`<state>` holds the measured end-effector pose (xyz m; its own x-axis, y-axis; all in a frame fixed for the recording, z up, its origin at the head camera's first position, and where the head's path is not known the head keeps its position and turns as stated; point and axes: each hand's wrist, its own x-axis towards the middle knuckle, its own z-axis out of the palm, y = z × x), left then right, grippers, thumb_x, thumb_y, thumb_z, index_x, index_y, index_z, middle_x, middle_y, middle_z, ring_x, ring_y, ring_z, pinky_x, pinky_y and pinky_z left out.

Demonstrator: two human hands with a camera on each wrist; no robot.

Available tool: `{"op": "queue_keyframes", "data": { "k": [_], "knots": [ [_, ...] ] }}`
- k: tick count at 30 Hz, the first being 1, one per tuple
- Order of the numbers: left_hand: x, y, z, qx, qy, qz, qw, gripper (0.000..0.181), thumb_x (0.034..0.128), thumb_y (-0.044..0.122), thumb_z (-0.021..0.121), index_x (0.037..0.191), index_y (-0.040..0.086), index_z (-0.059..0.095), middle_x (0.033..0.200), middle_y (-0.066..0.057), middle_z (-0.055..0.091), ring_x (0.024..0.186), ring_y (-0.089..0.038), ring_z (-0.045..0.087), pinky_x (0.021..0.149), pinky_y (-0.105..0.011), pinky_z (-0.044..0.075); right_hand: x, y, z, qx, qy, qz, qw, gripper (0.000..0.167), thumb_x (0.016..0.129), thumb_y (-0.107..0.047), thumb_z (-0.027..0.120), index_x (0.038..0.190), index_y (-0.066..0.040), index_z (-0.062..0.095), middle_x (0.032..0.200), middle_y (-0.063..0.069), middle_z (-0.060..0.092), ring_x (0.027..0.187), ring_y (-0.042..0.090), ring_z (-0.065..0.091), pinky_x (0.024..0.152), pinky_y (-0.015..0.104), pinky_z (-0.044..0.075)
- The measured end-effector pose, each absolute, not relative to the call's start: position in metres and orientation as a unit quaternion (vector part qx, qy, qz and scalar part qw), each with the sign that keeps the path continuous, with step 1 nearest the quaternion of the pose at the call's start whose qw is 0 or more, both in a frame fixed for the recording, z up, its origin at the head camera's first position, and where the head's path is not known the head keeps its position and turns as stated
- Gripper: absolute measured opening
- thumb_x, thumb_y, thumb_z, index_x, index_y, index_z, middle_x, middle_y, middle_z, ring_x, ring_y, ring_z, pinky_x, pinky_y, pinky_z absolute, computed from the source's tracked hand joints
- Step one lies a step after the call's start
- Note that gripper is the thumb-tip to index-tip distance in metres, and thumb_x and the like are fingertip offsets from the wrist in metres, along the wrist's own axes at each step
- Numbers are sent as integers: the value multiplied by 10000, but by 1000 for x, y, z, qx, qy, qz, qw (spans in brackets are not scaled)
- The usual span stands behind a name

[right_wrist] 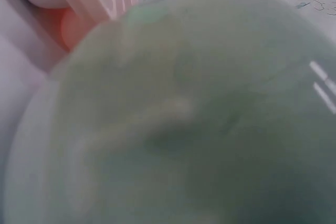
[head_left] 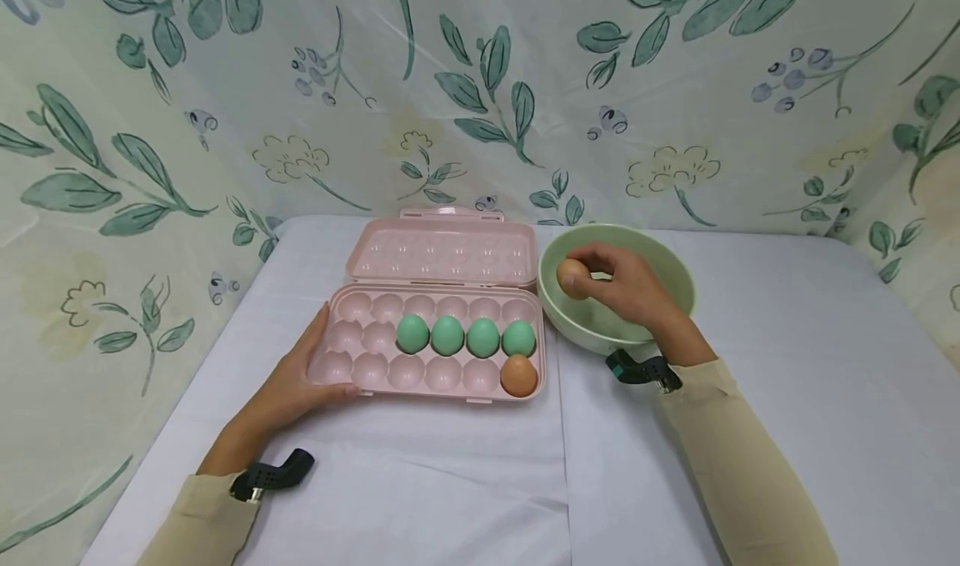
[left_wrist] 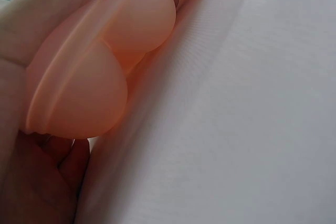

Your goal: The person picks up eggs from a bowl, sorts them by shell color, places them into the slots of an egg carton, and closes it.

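A pink plastic egg carton (head_left: 406, 373) lies with its lid (head_left: 441, 253) folded back on the white cloth. My left hand (head_left: 288, 387) grips its left end, thumb along the front edge; in the left wrist view the fingers go round the cups (left_wrist: 79, 93). Several green eggs (head_left: 447, 335) fill the right part of the middle row, and one brown egg (head_left: 518, 376) sits in the front right cup. Over the pale green bowl (head_left: 675, 278), my right hand (head_left: 628, 287) pinches another brown egg (head_left: 573, 278) between thumb and fingers. The bowl's outside fills the right wrist view.
The bowl stands close against the carton's right side. White cloth (head_left: 787, 366) covers the table, with a crease running toward the front. Leaf-patterned fabric (head_left: 480, 91) hangs behind and on both sides. Each wrist wears a black camera mount (head_left: 273, 473).
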<state>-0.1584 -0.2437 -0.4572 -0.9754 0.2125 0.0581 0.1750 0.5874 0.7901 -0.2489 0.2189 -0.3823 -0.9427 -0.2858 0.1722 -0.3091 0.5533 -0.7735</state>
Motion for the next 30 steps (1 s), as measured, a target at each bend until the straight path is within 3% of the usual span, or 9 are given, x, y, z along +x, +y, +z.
{"op": "queue_keyframes", "data": {
  "k": [16, 30],
  "knots": [
    [-159, -245, -458, 108, 890, 442, 18, 1275, 643, 350, 890, 1561, 303, 6, 1613, 53, 98, 1459, -267, 141, 1110, -615, 188, -240, 214, -374, 179, -868, 462, 35, 390, 872, -254, 731, 1181, -42, 623, 1134, 113, 629, 1106, 273, 581, 972, 497, 444],
    [-158, -244, -458, 108, 893, 436, 21, 1266, 653, 366, 879, 1555, 332, -9, 1614, 63, 90, 1461, -275, 142, 1092, -641, 201, -231, 210, -367, 192, -863, 466, 35, 422, 890, -232, 711, 1248, -33, 611, 1199, 105, 615, 1123, 283, 570, 970, 480, 457]
  ]
}}
